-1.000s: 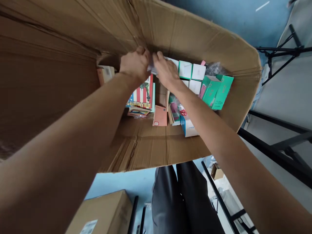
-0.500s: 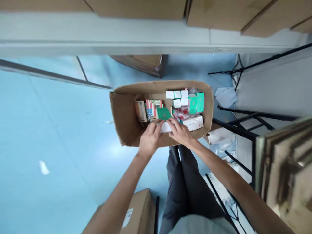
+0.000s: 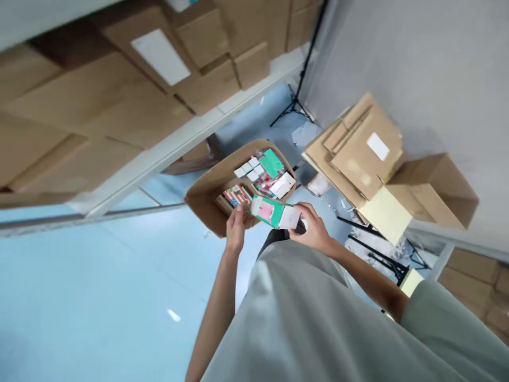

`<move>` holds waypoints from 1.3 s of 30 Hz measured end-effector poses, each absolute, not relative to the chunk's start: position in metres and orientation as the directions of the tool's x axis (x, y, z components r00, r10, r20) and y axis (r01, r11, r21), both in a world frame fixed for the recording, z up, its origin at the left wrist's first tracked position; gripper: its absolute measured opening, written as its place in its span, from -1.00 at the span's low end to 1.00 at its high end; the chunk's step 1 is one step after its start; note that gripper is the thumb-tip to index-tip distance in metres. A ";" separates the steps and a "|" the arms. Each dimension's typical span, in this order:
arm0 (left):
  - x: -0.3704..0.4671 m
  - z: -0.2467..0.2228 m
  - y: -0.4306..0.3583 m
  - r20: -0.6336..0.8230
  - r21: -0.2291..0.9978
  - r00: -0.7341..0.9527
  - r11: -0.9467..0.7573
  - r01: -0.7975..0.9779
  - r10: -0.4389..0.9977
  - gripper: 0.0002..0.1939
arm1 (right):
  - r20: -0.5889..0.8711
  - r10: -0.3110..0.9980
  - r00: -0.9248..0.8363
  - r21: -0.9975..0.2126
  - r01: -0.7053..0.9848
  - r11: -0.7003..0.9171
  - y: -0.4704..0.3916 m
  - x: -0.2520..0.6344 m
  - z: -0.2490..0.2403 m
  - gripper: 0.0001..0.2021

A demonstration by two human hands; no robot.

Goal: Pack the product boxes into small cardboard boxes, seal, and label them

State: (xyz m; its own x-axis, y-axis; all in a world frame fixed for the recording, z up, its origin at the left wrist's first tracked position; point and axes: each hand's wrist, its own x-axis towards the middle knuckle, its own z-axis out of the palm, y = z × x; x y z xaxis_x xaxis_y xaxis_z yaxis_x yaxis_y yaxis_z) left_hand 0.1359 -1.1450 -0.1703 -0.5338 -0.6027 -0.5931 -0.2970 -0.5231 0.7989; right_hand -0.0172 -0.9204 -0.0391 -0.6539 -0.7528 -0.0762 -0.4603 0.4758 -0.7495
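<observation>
A green and white small box with a pink panel is held by its white end in my right hand. It is above the near edge of an open cardboard carton. My left hand is upright by the box's other end, fingers extended and a small gap apparently between them. Inside the carton are a pack with red and white stripes and blue, several small white boxes, a green pack and a white box.
Cardboard boxes fill a shelf at upper left. To the right, flattened cardboard is stacked beside an open empty box. Black metal stand legs and scattered paper are on the blue floor.
The view has turned to the right. The green and white box has been lifted out of the carton towards me. My left hand has come off it, while my right hand grips its end.
</observation>
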 end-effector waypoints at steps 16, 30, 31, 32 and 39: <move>0.002 -0.020 -0.796 -0.449 0.894 -0.875 0.076 -0.442 0.181 -0.07 | 0.169 0.215 -0.962 -0.827 -0.020 0.562 -0.538 0.130 0.046 -0.31; 0.072 0.001 -0.476 -0.029 0.913 -0.363 0.172 0.370 0.931 0.03 | 0.024 0.943 -0.331 -0.922 0.357 0.149 -0.328 0.273 0.066 -0.59; 0.073 -0.002 -0.463 -0.023 0.915 -0.342 0.157 0.371 0.939 -0.06 | 0.008 0.953 -0.303 -0.909 0.395 0.134 -0.319 0.275 0.068 -0.59; 0.072 -0.006 -0.451 -0.018 0.920 -0.326 0.143 0.364 0.945 -0.15 | -0.005 0.959 -0.283 -0.891 0.437 0.124 -0.310 0.276 0.071 -0.59; 0.032 -0.012 -0.365 -0.218 0.972 -0.125 0.228 0.065 0.968 -0.05 | -0.074 0.952 -0.297 -0.769 0.625 0.135 -0.247 0.267 0.104 -0.47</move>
State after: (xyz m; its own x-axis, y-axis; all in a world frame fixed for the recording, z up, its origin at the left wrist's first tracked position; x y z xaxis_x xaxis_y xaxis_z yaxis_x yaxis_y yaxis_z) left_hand 0.0317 -0.3653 -0.0125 -0.1255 0.9677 -0.2185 0.0651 0.2278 0.9715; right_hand 0.2667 -0.2472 0.1044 -0.2970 0.9520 -0.0741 0.6252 0.1353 -0.7687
